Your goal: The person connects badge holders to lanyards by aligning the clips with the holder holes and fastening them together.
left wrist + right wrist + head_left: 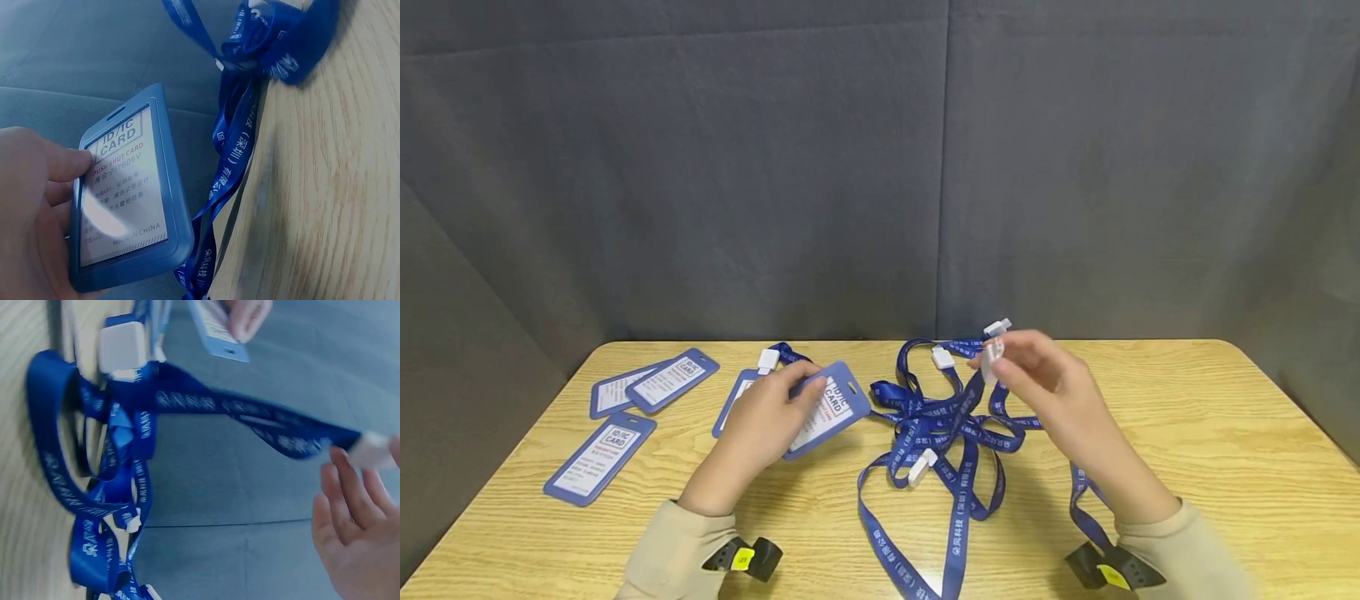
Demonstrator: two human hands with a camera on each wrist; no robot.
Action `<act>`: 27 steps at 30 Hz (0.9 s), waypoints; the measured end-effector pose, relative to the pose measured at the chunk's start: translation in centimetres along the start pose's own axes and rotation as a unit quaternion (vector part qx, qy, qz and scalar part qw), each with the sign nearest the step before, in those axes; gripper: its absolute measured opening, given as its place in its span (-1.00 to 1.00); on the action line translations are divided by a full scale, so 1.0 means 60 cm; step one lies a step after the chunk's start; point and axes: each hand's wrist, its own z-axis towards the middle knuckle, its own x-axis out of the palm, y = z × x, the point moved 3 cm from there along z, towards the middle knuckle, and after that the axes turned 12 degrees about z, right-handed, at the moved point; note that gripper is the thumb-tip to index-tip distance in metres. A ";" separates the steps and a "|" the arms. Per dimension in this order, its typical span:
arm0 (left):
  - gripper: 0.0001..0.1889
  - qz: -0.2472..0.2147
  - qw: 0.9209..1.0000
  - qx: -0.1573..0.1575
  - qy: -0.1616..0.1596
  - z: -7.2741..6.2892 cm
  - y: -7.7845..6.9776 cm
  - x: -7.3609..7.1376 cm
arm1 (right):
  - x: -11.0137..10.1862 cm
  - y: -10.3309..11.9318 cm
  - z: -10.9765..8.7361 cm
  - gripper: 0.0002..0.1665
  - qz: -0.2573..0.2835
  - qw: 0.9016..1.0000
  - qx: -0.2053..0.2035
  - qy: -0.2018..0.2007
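Note:
My left hand [775, 417] pinches a blue-framed card holder [829, 412] by its edge, thumb on the printed face. In the left wrist view the slot of this card holder [128, 187] points up and away. My right hand [1060, 383] holds the white clip [992, 358] of a blue lanyard between thumb and fingers. From that clip the lanyard strap [250, 415] stretches down to a tangled pile of blue lanyards [936, 425] on the table. White clips [922, 467] stick out of the pile.
Three card holders [598, 458] lie at the table's left. Behind my left hand lies another card holder [730, 404] beside a white clip [768, 360] on a blue strap. A loose strap [1086, 508] lies near my right wrist. A grey curtain [880, 167] hangs behind the wooden table [1225, 433].

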 end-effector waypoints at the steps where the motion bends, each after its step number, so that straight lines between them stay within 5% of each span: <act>1: -0.69 0.000 1.000 -0.001 0.001 0.000 0.000 0.000 | -0.005 0.003 0.001 -0.78 0.031 0.999 -0.004 -0.015; 7: -0.70 0.003 1.000 0.002 -0.002 0.000 0.002 0.001 | -0.038 0.025 0.006 -0.78 0.168 0.980 -0.036 -0.097; 11: -0.71 0.003 1.000 0.005 -0.004 0.001 0.003 0.003 | -0.059 0.039 0.006 -0.78 0.240 0.959 -0.077 -0.133; 14: -0.71 0.004 1.000 0.002 -0.004 0.002 0.004 0.004 | -0.075 0.048 0.004 -0.79 0.298 0.936 -0.116 -0.145; 21: -0.71 0.002 1.000 0.001 -0.004 0.002 0.005 0.004 | -0.108 0.076 -0.002 -0.74 0.425 0.863 -0.204 -0.182; 27: -0.72 0.003 1.000 0.002 -0.008 0.003 0.004 0.005 | -0.134 0.097 -0.007 -0.66 0.455 0.830 -0.246 -0.208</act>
